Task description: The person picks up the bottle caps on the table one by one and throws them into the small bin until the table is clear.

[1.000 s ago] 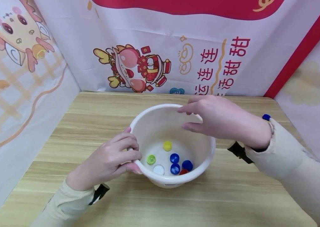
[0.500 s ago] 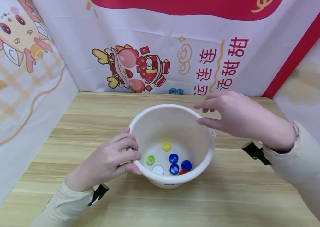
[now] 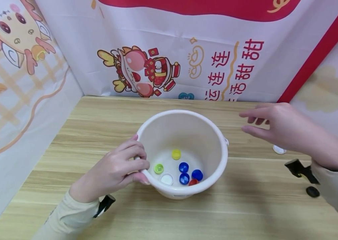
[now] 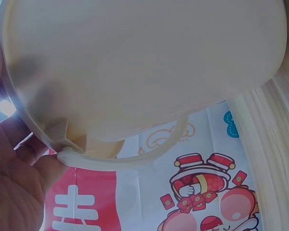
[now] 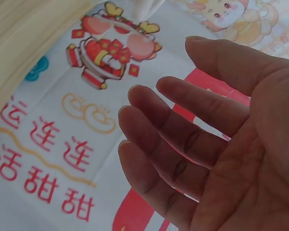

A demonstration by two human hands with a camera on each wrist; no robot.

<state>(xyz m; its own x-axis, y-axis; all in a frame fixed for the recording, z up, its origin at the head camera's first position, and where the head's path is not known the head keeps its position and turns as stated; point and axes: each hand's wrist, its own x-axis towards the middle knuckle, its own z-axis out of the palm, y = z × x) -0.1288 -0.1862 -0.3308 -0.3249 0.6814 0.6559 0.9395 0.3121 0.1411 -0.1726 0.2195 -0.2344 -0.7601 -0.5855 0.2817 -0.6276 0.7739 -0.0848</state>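
A white plastic bucket (image 3: 184, 126) stands on the table, its mouth tilted a little toward me. My left hand (image 3: 112, 170) grips the bucket's left rim, thumb and fingers over the edge. Inside lie a yellow cap (image 3: 176, 154), a green cap (image 3: 158, 168), a white cap (image 3: 167, 179), a partly hidden red cap (image 3: 193, 182) and three blue caps (image 3: 184, 178). To the bucket's right, my right hand (image 3: 286, 128) hovers above the table, fingers loosely bent. Its palm (image 5: 260, 168) holds nothing in the right wrist view.
Beyond the bucket, on the right side of the wooden table (image 3: 187, 220), lie a second white cap (image 3: 279, 149) and a black cap (image 3: 312, 191), both close to my right arm. Printed cloth walls (image 3: 163, 30) enclose the back and sides. The bucket's handle (image 4: 135, 159) hangs behind it.
My right hand has moved right, from over the bucket's rim to the table's right side. A white cap and a black cap have come into sight there. The left hand keeps its place.
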